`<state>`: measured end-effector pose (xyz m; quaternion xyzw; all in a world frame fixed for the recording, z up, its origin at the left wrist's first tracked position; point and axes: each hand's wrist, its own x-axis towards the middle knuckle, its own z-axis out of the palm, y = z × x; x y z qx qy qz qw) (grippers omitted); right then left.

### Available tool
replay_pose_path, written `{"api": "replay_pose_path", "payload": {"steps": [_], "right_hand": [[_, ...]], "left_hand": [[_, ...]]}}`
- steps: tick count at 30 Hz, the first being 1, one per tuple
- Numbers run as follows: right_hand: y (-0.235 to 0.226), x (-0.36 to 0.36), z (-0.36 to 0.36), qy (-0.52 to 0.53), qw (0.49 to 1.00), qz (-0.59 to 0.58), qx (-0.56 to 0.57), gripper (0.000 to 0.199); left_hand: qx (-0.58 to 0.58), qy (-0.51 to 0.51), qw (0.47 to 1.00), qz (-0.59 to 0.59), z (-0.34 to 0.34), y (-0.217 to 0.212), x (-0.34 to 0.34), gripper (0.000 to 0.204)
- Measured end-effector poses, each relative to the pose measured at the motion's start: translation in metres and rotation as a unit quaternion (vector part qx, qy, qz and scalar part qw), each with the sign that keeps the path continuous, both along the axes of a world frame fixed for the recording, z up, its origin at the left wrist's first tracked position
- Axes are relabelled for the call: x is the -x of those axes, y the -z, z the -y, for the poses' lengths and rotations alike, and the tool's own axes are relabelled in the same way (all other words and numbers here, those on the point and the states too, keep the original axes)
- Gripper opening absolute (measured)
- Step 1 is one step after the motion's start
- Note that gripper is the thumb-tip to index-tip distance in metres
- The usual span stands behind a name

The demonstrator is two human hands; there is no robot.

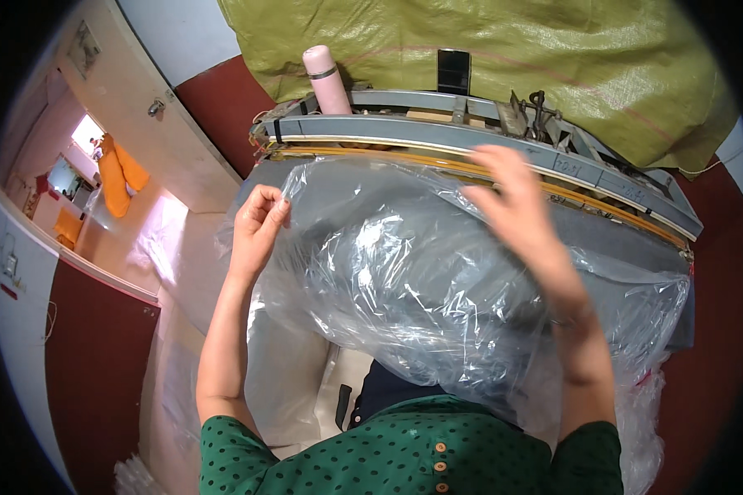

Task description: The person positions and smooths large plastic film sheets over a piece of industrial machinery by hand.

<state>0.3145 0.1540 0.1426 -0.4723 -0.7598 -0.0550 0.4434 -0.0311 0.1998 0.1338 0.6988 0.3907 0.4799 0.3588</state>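
A large clear plastic sheet [404,272], crumpled and shiny, lies over a grey work surface and hangs down the near side towards my lap. My left hand [257,224] pinches the sheet's upper left corner between thumb and fingers. Over the sheet's far edge, my right hand [512,206] is raised with thumb and fingers apart; it is slightly smeared by motion, and nothing shows in it. Just beyond that hand runs a long grey metal bar [371,128], with yellow strips [404,157] along its near side.
A pink thermos flask [330,87] stands behind the bar at the left, and a dark phone [454,72] leans at the back. Metal clamp parts [538,115] sit farther right. Yellow-green woven sheeting [537,49] hangs behind. A door [140,91] stands open at the left.
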Motion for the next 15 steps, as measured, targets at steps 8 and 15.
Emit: {"api": "replay_pose_path", "payload": {"steps": [8,15], "right_hand": [[0.035,0.065,-0.051,-0.229,0.898,-0.2,0.318,0.018],[0.064,-0.192,0.104,0.248,0.909,-0.241,0.233,0.011]], "left_hand": [[-0.167,0.028,0.949,-0.265,0.025,-0.016,0.031,0.013],[0.053,0.112,0.906,-0.405,0.044,0.062,0.054,0.015]]}}
